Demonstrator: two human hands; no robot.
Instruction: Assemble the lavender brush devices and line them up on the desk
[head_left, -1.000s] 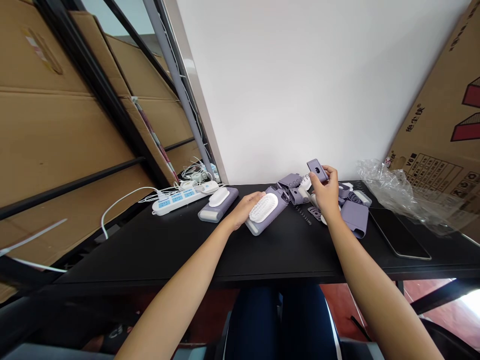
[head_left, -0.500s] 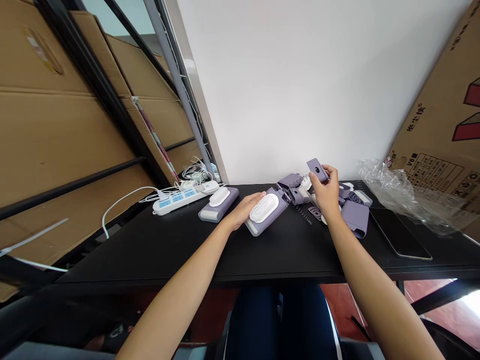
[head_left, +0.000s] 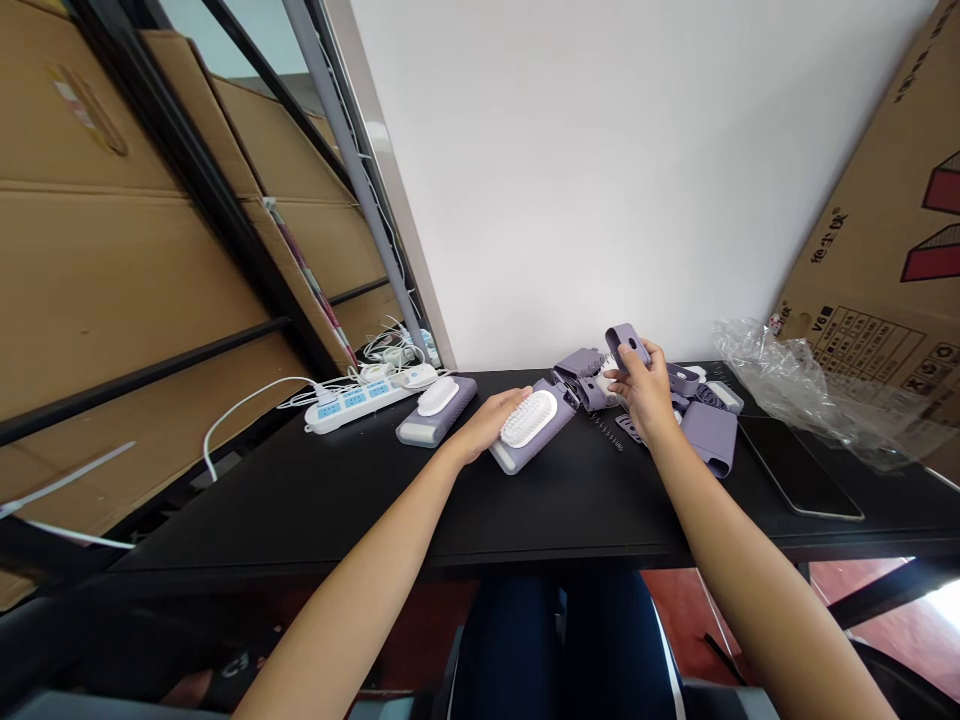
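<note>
My left hand [head_left: 487,428] rests on the near left side of a purple brush body [head_left: 517,460], its fingers curled along the edge. A white oval bristle pad [head_left: 531,417] faces up on that body, which lies tilted on the black table. In my right hand [head_left: 646,388] is a small hollow purple plastic shell [head_left: 627,345] with a dark oval hole, raised above the table and gripped by thumb and fingers. Below it lie loose purple parts [head_left: 579,362] and a thin coil spring [head_left: 606,432]. To the left sits a second purple brush [head_left: 437,408] with a white pad.
A white power strip [head_left: 356,400] with tangled cables stands at the left. On the right are more purple housings [head_left: 709,435], a dark phone [head_left: 799,468], clear plastic wrap [head_left: 817,385] and a big cardboard box [head_left: 877,270]. A white wall [head_left: 585,180] rises behind the table.
The purple shell in my right hand has turned so its hollow end shows, and has moved slightly left. My left hand stays on the brush body.
</note>
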